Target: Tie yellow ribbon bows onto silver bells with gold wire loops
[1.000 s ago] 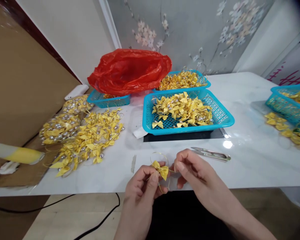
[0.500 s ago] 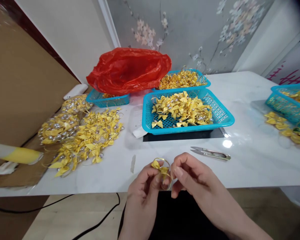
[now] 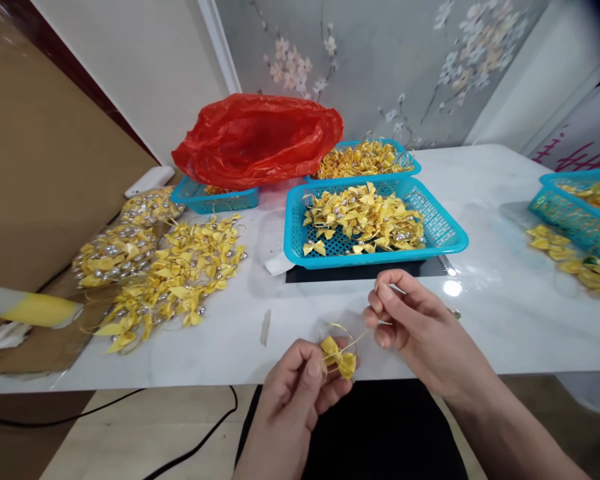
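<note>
A small yellow ribbon bow with thin gold cord is pinched between the thumb and fingers of my left hand, just over the table's front edge. A cord loop stands up behind the bow. My right hand is closed on the end of the gold cord, which runs straight from the bow up to its fingertips. Beneath my right hand lie thread snips, mostly hidden, with just the handle end showing.
Ahead stands a blue basket of yellow bows, with another basket behind. A red plastic bag rests on a third basket. Bows with silver beads are heaped left. Another blue basket and bows sit right.
My right hand has moved up and right, away from my left hand, drawing the cord out straight. The bow has turned to show its front. The snips are now mostly covered.
</note>
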A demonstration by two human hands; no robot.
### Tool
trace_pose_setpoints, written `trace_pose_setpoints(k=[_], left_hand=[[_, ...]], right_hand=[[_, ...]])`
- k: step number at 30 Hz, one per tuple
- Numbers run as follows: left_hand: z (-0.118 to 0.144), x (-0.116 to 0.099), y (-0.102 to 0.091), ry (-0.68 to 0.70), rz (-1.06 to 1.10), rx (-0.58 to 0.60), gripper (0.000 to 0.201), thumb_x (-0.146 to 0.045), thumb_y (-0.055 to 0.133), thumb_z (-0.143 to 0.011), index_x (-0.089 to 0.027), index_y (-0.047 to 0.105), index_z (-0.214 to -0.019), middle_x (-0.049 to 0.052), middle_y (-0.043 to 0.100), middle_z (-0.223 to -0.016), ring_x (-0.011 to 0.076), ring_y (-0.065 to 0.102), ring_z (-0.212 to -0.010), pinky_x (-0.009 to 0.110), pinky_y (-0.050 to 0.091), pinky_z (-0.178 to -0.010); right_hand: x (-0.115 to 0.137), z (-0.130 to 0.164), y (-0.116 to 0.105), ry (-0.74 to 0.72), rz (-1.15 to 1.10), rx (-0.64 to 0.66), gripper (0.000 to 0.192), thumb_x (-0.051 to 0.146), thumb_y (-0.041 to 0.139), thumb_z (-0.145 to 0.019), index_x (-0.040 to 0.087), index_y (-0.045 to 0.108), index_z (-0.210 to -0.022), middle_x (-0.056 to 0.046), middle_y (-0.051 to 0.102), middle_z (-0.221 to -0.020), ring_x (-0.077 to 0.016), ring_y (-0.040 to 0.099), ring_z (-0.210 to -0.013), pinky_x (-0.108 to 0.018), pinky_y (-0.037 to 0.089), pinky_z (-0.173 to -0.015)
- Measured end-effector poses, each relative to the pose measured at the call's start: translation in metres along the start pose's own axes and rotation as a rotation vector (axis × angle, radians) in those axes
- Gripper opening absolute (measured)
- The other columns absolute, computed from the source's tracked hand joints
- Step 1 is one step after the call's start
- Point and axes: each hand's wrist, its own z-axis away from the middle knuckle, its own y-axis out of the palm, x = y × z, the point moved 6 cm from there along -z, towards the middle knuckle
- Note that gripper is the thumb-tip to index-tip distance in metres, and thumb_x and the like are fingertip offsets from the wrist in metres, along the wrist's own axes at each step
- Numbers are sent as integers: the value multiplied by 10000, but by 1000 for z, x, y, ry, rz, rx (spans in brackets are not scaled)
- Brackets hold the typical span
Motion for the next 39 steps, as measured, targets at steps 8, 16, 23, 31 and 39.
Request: trace_pose_setpoints(k=[8,16,23,31,39], left_hand=[[-1,-1,-2,-75,183,16,195,-137,640,-893,-162,662,-701,65,782,-917,213,742,-961,248,597,-803],[-5,0,-3,-73,235,-63,213,-250,779,-791,-149,637,-668,130,808,-984,259,777,-860,266,626,-692],[-10,-3,0,21,95,-163,461,-163,811,-747,-186,408,-525,38,785,-793,159,761,-705,151,559,-578],[-8,-5,-2,56,61,-196,321,-173,804,-756,-166,542,-571,45,813,-934,194,781,-790,208,609,-676],[-7,-10,0,108,-41,-157,186,-217,749,-828,-217,598,-938,42,827,-976,170,780,-812,219,614,-739]], right_hand=[[3,-6,-18,-165,158,-91,181,343,614,-937,206,569,-828,64,498,-710,-29,373,-468,-170,477,-456],[13,2,-19,-240,329,-82,166,309,573,-959,201,565,-834,63,508,-684,-37,487,-456,-183,486,-460],[22,13,-8,-258,434,-7,151,287,525,-981,210,560,-856,85,474,-585,-62,560,-460,-177,484,-472],[29,31,1,-295,638,65,145,253,451,-1015,248,568,-929,81,493,-616,-63,582,-502,-175,463,-506],[39,36,8,-380,796,92,168,155,461,-989,270,572,-938,87,550,-661,-41,570,-516,-159,430,-512]])
